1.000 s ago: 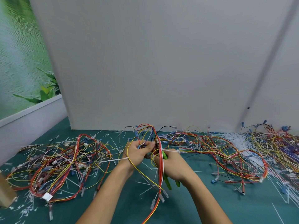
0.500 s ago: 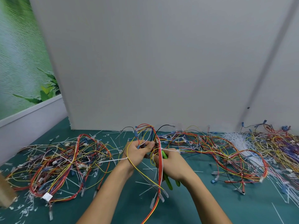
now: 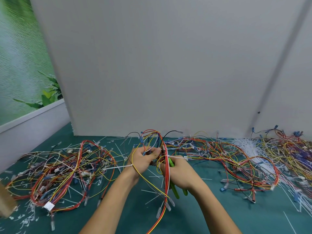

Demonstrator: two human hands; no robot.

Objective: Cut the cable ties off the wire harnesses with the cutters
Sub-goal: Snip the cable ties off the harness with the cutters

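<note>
green table (image 3: 202, 217) | grey wall (image 3: 168, 65) | harness piles (image 3: 64, 169) left, right

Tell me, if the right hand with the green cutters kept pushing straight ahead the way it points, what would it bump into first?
Probably the red wires of the held harness right at the cutters, with the left hand just beyond. The right hand points up and left toward them. Depth is hard to judge from this one view.

We cannot see the cutting tip of the green cutters (image 3: 172, 184); the right hand (image 3: 179, 173) and red wires of the held harness (image 3: 166, 166) cover it. Both forearms run off the bottom edge. The wire pile (image 3: 290, 157) at right is cropped by the frame.
</note>
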